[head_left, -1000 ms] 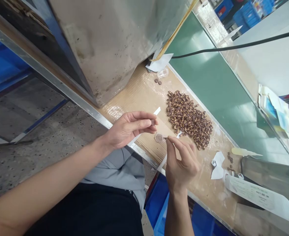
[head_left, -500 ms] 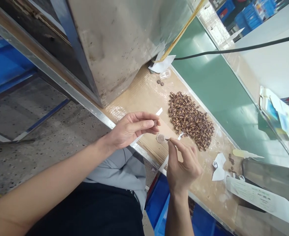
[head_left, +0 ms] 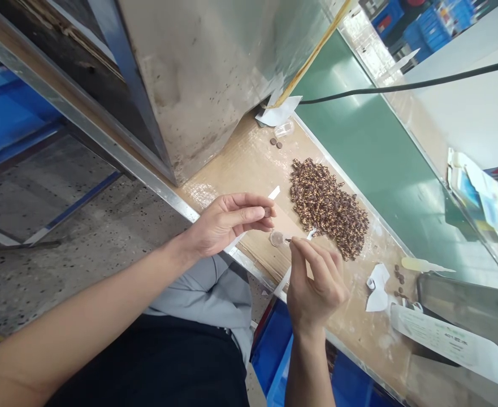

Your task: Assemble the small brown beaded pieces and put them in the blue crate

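My left hand [head_left: 225, 221] pinches a small dark brown round part [head_left: 268, 212] between thumb and forefinger, with a white strip [head_left: 273, 193] running under the fingers. My right hand [head_left: 314, 280] is closed in a pinch on a tiny dark piece [head_left: 288, 240], its tip at a small clear round cap [head_left: 276, 238] lying on the bench. Just beyond both hands spreads a heap of small brown parts [head_left: 328, 207] on the tan bench top [head_left: 240, 161].
A large grey metal housing [head_left: 215, 68] stands at the bench's far left. Two loose brown discs [head_left: 276, 143] and a clear cap lie near it. White paper scraps [head_left: 376, 287], a white tube [head_left: 452, 342] and a dropper tip [head_left: 422, 264] lie to the right. A green mat [head_left: 371, 141] and black cable [head_left: 401, 85] lie beyond.
The view shifted slightly between the first frame and now. Both hands kept their pinches and barely moved.
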